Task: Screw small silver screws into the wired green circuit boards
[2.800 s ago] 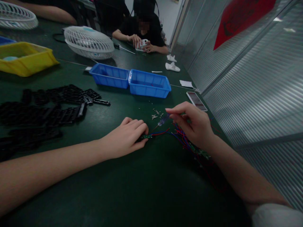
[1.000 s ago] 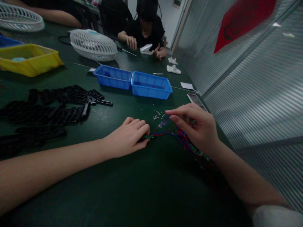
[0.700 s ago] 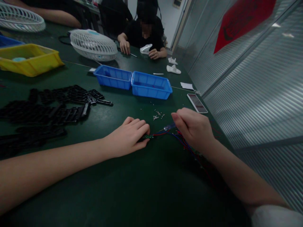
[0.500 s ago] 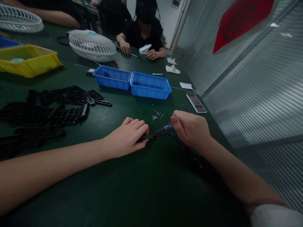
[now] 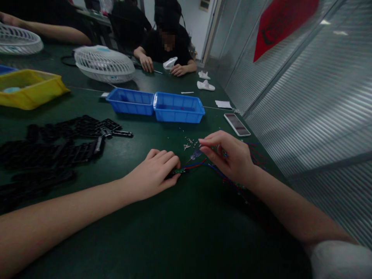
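My left hand (image 5: pixel 158 170) lies on the table, fingers closed on a small green circuit board (image 5: pixel 179 171) that pokes out past the fingertips. Part of the board, and a dark piece beneath it, is hidden by the fingers. Red and blue wires (image 5: pixel 197 166) run from the board towards the right. With thumb and fingertips, my right hand (image 5: pixel 229 155) holds the end of a screwdriver with a clear handle (image 5: pixel 196 155). Its thin shaft slants down towards the board. Just beyond it lie several small screws (image 5: pixel 188 144).
Black plastic strips (image 5: pixel 55 149) are piled at left. Two blue bins (image 5: pixel 178 114) and a yellow bin (image 5: pixel 35 97) stand farther back. A phone (image 5: pixel 237 124) lies at right, near more wires (image 5: pixel 255 153). Across the table, a co-worker (image 5: pixel 165 50) handles a white part; white fan guards (image 5: pixel 104 64) lie at left.
My right hand has loosened from a fist around the screwdriver handle to a fingertip hold, and more of the handle shows. My left hand keeps its hold on the board. The view has shifted slightly.
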